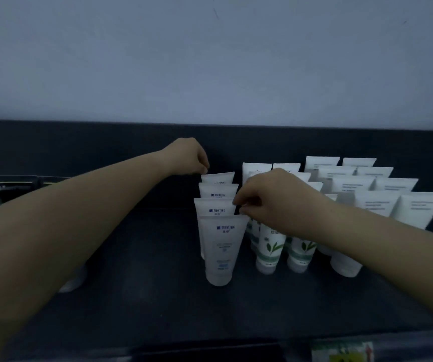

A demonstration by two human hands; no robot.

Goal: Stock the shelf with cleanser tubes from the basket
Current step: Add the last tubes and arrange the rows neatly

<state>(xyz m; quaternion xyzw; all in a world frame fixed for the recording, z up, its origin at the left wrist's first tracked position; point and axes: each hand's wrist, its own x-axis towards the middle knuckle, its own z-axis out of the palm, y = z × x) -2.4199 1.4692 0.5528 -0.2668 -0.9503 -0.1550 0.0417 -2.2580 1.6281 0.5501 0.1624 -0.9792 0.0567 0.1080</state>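
Observation:
A row of several white cleanser tubes with blue print stands cap-down on the dark shelf [145, 270]; the front tube [222, 246] is the nearest. My left hand [188, 158] reaches to the back of this row, and its curled fingertips pinch the top left corner of the rearmost tube [218, 177]. My right hand [265, 199] comes in from the right. Its thumb and fingers pinch the top right corner of the second tube from the front [214, 206]. No basket is in view.
Right of the blue row stand green-leaf tubes [269, 249] and, further right, several rows of plain white tubes [374, 202]. A white object [73, 282] shows partly under my left forearm. A coloured label [343, 351] sits on the shelf's front edge. The shelf's back panel [105, 142] rises behind.

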